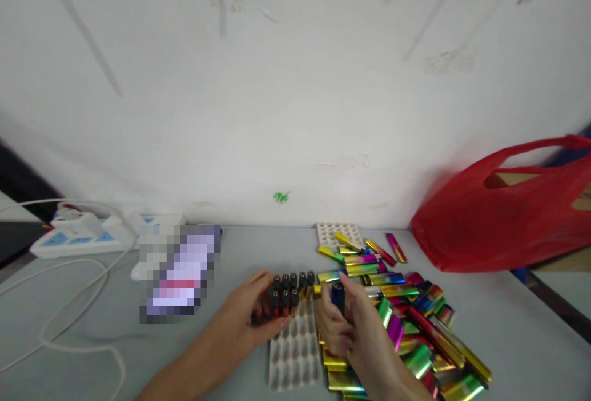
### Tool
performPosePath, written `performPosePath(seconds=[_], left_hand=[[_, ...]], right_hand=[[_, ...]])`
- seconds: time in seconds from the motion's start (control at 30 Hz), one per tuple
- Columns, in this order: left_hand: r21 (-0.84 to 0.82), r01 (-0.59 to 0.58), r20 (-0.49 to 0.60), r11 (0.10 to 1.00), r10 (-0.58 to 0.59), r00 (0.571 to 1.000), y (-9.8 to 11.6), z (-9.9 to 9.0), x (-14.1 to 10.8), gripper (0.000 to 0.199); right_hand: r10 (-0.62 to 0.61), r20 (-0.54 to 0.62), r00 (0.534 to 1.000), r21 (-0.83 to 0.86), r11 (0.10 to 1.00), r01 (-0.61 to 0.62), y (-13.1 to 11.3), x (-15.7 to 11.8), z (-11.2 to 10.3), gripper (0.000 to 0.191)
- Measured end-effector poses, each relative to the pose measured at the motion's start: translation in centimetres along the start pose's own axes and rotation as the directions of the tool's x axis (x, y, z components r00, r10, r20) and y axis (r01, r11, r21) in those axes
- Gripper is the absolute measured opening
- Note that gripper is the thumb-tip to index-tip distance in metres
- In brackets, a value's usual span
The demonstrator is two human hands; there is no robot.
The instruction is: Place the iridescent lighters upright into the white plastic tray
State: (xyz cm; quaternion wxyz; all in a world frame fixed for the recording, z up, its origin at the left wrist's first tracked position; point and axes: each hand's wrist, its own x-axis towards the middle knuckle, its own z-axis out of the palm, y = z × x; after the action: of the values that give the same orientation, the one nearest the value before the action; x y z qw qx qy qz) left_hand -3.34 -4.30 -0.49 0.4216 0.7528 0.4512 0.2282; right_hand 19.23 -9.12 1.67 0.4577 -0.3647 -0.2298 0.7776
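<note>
At seven o'clock, the left hand [244,310], its hold unclear, best braces lightly the upright black-topped tubes [285,297] in the moulded tray [295,361] at six, while the right hand [367,340], gripping a dark-topped piece [338,294] at five, should clear the shiny metallic tubes [420,361] around four.

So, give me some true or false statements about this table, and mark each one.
The left hand is at the pale tray. True.
Every slot in the tray is filled. False: the near slots are empty.
The red bag is right of the shiny pieces. True.
The right hand is empty. False: it holds a dark piece.
The power strip is left of the tray. True.
</note>
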Motion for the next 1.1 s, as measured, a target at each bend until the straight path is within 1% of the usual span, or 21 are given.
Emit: performPosePath(seconds=[0.1, 0.23, 0.33, 0.43, 0.53, 0.6, 0.7, 0.8, 0.9, 1.0, 1.1], left_hand=[[-0.011, -0.002, 0.011, 1.0, 0.002, 1.0, 0.0, 0.0, 0.0, 0.018], [-0.006, -0.001, 0.009, 1.0, 0.001, 1.0, -0.1, 0.0, 0.0, 0.017], [-0.018, 0.006, 0.009, 1.0, -0.005, 1.0, 0.1, 0.0, -0.1, 0.017], [-0.025, 0.0, 0.012, 1.0, 0.0, 1.0, 0.3, 0.0, -0.1, 0.017], [-0.013, 0.003, 0.004, 1.0, -0.003, 1.0, 0.1, 0.0, 0.0, 0.018], [-0.008, 0.011, 0.002, 1.0, -0.011, 1.0, 0.0, 0.1, 0.0, 0.019], [-0.007, 0.014, -0.002, 1.0, -0.014, 1.0, -0.1, 0.1, 0.1, 0.021], [0.001, 0.015, -0.002, 1.0, -0.015, 1.0, 0.1, 0.0, 0.1, 0.022], [0.004, 0.015, 0.005, 1.0, -0.015, 1.0, 0.3, 0.0, 0.1, 0.022], [0.003, 0.012, 0.003, 1.0, -0.012, 1.0, 0.4, 0.0, 0.0, 0.021], [0.005, 0.01, 0.004, 1.0, -0.01, 1.0, 0.4, -0.1, 0.0, 0.019]], right_hand=[[-0.046, 0.015, 0.999, 0.011, 0.999, 0.046, 0.1, 0.0, -0.1, 0.068], [-0.158, 0.059, 0.986, 0.006, 0.987, 0.158, 0.1, 0.0, 0.1, 0.063], [-0.219, 0.058, 0.974, -0.004, 0.976, 0.219, 0.2, -0.2, 0.2, 0.06], [-0.247, 0.076, 0.966, 0.046, 0.969, 0.244, 0.3, -0.2, 0.2, 0.055], [-0.242, 0.141, 0.96, 0.085, 0.969, 0.232, 0.4, -0.2, 0.0, 0.051], [-0.243, 0.184, 0.952, 0.089, 0.969, 0.23, 0.4, 0.0, -0.1, 0.049], [-0.267, 0.195, 0.944, 0.076, 0.963, 0.257, 0.4, 0.3, -0.1, 0.045], [-0.28, 0.186, 0.942, 0.053, 0.96, 0.275, 0.6, 0.7, -0.2, 0.045], [-0.31, 0.206, 0.928, -0.009, 0.948, 0.319, 0.7, 0.8, -0.3, 0.047], [-0.351, 0.205, 0.914, -0.121, 0.917, 0.38, 0.4, 0.4, -0.2, 0.043], [-0.348, 0.2, 0.916, -0.188, 0.904, 0.385, 0.0, -0.2, 0.2, 0.036]])
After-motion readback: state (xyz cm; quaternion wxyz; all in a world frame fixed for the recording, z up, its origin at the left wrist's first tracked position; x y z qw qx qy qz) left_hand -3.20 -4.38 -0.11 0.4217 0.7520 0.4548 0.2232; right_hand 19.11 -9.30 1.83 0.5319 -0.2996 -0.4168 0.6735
